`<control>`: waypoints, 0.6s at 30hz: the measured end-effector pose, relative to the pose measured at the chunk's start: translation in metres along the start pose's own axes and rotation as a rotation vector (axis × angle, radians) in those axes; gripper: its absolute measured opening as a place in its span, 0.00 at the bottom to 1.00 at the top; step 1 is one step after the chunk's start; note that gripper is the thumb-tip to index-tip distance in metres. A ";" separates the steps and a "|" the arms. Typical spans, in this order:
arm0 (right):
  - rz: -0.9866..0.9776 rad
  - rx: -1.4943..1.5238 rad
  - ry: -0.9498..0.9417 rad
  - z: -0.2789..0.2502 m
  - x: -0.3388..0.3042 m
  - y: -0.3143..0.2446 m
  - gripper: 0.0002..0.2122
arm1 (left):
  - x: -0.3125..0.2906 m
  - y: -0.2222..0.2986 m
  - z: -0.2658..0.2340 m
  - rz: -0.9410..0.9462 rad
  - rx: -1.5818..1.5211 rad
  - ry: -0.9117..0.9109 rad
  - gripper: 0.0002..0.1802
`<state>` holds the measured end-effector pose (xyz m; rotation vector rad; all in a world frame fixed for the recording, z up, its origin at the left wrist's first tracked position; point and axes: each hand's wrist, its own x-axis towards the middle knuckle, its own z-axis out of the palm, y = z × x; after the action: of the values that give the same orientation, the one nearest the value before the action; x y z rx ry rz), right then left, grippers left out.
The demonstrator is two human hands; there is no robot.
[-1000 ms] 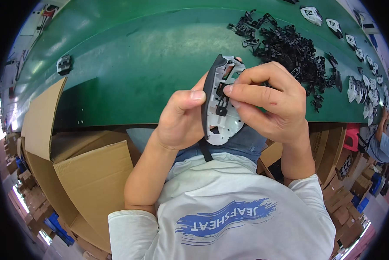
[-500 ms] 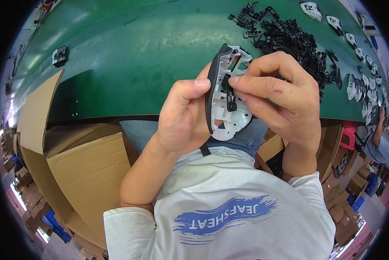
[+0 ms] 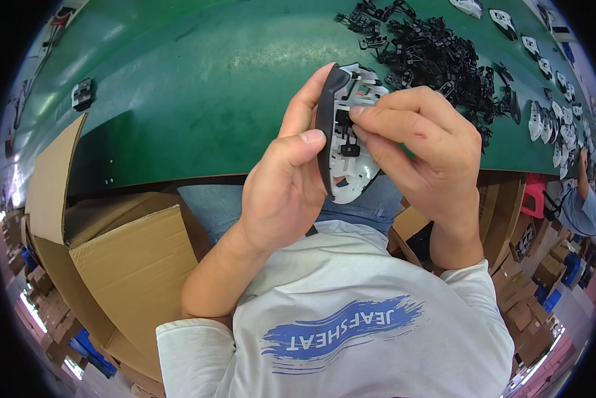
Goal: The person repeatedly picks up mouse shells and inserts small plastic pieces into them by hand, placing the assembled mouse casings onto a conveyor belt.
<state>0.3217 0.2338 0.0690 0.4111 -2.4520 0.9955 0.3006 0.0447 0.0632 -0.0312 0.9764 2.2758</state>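
My left hand is closed round a plastic shell, shaped like a computer mouse cover, with a dark outer side and a white ribbed inside. Its thumb presses the dark side, and the shell is held upright with the hollow turned toward my right hand. My right hand pinches a small black plastic bracket between thumb and forefinger. The bracket lies inside the shell against the white ribs; my fingertips hide its upper end. Whether it is seated there I cannot tell.
On the green table lie a heap of black brackets, several white-and-black shells at the right, and one small black-and-white piece at the left. An open cardboard box stands left; a person sits far right by a red stool.
The bracket sits deeper among the ribs, its lower end higher than before. The shell has tilted slightly in my left hand, and more of my left forefinger shows behind it.
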 end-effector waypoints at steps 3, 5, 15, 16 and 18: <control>-0.118 0.012 0.008 -0.001 0.002 0.009 0.11 | -0.002 0.000 -0.001 -0.035 -0.064 0.012 0.42; -0.116 -0.023 -0.009 -0.004 0.003 0.009 0.11 | -0.003 0.001 -0.002 -0.050 -0.058 0.000 0.42; -0.026 -0.043 -0.016 -0.005 -0.008 0.008 0.12 | -0.001 -0.003 0.000 -0.054 -0.104 -0.040 0.43; -0.027 -0.045 -0.016 -0.005 -0.008 0.007 0.12 | -0.001 -0.004 -0.003 -0.054 -0.104 -0.042 0.43; -0.047 -0.085 -0.069 -0.006 -0.009 0.004 0.13 | 0.000 -0.008 -0.012 -0.081 -0.169 -0.157 0.45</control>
<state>0.3292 0.2420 0.0659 0.4789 -2.5237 0.8679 0.3026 0.0414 0.0497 0.0345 0.6888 2.2426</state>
